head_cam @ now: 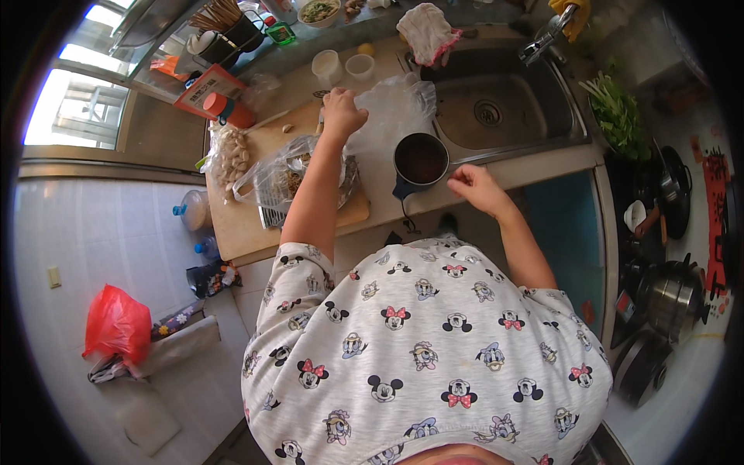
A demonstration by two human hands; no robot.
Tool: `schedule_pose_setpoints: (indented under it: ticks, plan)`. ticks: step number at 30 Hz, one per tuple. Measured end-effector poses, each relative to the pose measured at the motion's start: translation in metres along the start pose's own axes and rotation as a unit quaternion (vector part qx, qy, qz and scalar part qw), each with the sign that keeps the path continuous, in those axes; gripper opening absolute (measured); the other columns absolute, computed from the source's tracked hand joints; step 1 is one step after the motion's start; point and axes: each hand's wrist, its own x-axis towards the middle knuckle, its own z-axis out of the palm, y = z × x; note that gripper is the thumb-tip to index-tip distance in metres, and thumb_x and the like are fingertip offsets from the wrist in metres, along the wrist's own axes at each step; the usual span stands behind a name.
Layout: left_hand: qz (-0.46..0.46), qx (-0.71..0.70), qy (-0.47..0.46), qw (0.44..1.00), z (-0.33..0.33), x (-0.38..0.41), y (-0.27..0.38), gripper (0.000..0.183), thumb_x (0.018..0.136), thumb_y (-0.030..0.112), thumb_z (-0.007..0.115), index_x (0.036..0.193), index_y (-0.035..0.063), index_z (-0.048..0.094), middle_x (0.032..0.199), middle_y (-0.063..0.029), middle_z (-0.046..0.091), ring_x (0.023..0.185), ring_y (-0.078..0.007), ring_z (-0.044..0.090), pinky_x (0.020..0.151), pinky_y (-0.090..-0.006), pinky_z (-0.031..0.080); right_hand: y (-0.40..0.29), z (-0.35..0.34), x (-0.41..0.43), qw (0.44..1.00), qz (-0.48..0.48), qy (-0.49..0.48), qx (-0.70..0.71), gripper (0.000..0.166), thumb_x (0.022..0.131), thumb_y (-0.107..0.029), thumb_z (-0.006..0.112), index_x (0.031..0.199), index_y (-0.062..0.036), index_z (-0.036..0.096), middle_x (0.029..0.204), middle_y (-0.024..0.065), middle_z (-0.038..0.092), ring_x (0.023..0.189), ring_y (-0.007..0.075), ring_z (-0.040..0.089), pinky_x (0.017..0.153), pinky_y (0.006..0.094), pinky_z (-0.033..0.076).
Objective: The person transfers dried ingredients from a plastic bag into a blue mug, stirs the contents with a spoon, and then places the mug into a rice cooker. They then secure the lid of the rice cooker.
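My left hand (344, 113) reaches over the back of a wooden cutting board (238, 238), fingers bent down. Whether it holds something is hidden. Beside its fingers lies a small dark perforated piece (320, 93). Below my left forearm, a clear plastic bag (261, 174) holds brown crumbly stuff, with a metal spoon (298, 164) in it. My right hand (478, 189), fingers curled and nothing visible in them, hovers just right of a dark round container (421, 158). That container has brownish contents and a blue base (410, 189) with a black cord.
Peeled garlic cloves (232, 160) lie in a bag on the board's left. An orange-red bottle (226, 109) stands behind. Plastic tubs (326, 68) are at the back, with a crumpled clear bag (401, 107) nearby. A metal sink (465, 125) and leafy greens (619, 119) are right.
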Motion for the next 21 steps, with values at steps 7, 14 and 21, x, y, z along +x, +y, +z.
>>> schedule_pose_setpoints:
  ticks: [7,14,21]
  plan:
    - [-0.022,-0.313,-0.232,0.921,-0.072,-0.073,0.066,0.035,0.074,0.023,0.072,0.103,0.0046,0.064,0.101,-0.014,0.064,0.093,-0.0271,0.061,0.08,-0.0348,0.049,0.022,0.009,-0.054,0.998,0.012,0.042,-0.045,0.022,0.083,-0.019,0.067,0.097,-0.0016,0.065,0.086,0.01,0.068,0.08,0.0168,0.064,0.071,0.0306,0.051]
    - [-0.162,-0.5,-0.313,0.791,0.004,-0.164,0.184,0.024,0.086,0.019,0.07,0.093,-0.0035,0.066,0.083,-0.0009,0.065,0.075,-0.0088,0.055,0.069,-0.0249,0.044,0.078,-0.045,-0.146,0.986,-0.092,0.13,-0.051,0.024,0.081,-0.025,0.068,0.092,-0.0036,0.066,0.084,0.011,0.069,0.077,0.0217,0.066,0.068,0.0337,0.052]
    - [-0.206,-0.626,-0.226,0.717,-0.004,-0.207,0.294,0.018,0.089,0.016,0.061,0.094,-0.0013,0.063,0.083,-0.0056,0.063,0.077,-0.0147,0.057,0.076,-0.0286,0.043,0.064,-0.131,-0.297,0.981,-0.062,0.172,0.062,0.02,0.085,-0.022,0.064,0.087,-0.002,0.064,0.077,0.0048,0.067,0.069,0.0128,0.063,0.063,0.0287,0.049]
